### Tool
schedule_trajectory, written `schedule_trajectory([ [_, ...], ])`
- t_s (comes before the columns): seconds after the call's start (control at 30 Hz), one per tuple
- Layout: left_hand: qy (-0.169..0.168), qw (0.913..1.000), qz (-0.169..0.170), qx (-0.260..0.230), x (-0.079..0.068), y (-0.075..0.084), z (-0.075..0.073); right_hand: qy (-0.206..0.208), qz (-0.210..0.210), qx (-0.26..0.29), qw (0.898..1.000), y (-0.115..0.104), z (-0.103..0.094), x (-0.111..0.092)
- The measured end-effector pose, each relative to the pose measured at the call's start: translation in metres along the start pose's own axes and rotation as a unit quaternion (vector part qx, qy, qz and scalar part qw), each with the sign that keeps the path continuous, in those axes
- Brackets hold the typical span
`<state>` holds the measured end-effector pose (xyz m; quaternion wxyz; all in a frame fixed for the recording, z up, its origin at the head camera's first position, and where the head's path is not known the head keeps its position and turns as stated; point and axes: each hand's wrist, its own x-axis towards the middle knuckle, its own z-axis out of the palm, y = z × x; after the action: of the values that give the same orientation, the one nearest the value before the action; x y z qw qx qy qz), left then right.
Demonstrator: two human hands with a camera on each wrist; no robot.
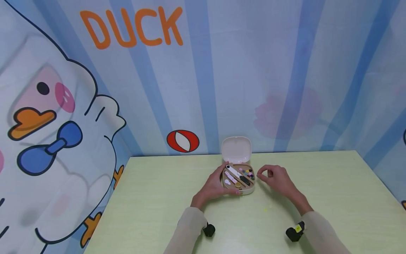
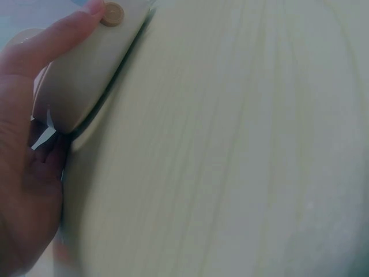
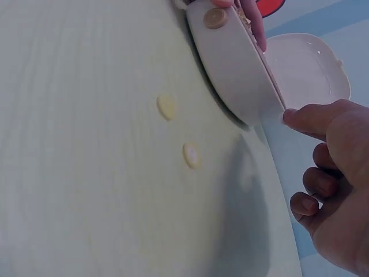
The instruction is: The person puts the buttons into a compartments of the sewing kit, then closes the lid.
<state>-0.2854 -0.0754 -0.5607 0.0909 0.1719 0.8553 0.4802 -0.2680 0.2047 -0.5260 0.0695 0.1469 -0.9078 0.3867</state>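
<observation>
An open white sewing-kit case [image 1: 248, 190] stands on the table, its lid [image 1: 236, 150] raised at the back. My left hand [image 1: 213, 185] grips the case from the left, thumb along the front near a round tan clasp [image 2: 112, 14]. Inside lie a white-and-black tool [image 1: 234, 171], a pink stick-like tool [image 1: 230, 177], a gold round piece [image 1: 238, 185] and several colourful pin heads [image 1: 247, 173]. My right hand [image 1: 277, 179] is at the case's right side, thumb and index finger together, fingertips right at the rim; I cannot tell whether they pinch something small.
Two small pale oval pieces, a yellowish one [image 3: 166, 107] and a whitish one [image 3: 191, 156], lie on the table in front of the case. The pale wooden table [image 1: 152, 211] ends at the back against a blue striped cloth [image 1: 228, 70] printed with a duck.
</observation>
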Motion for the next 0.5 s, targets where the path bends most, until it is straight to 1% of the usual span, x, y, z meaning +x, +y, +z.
schedule_trajectory([
  [0.27,-0.002,1.0,0.0,0.002,-0.001,0.0,-0.001,0.015,0.007,0.021,1.0,-0.006,0.006,0.012],
  [0.5,-0.003,1.0,0.001,0.006,-0.003,0.003,-0.001,0.022,0.001,0.032,0.999,-0.015,0.009,0.02],
])
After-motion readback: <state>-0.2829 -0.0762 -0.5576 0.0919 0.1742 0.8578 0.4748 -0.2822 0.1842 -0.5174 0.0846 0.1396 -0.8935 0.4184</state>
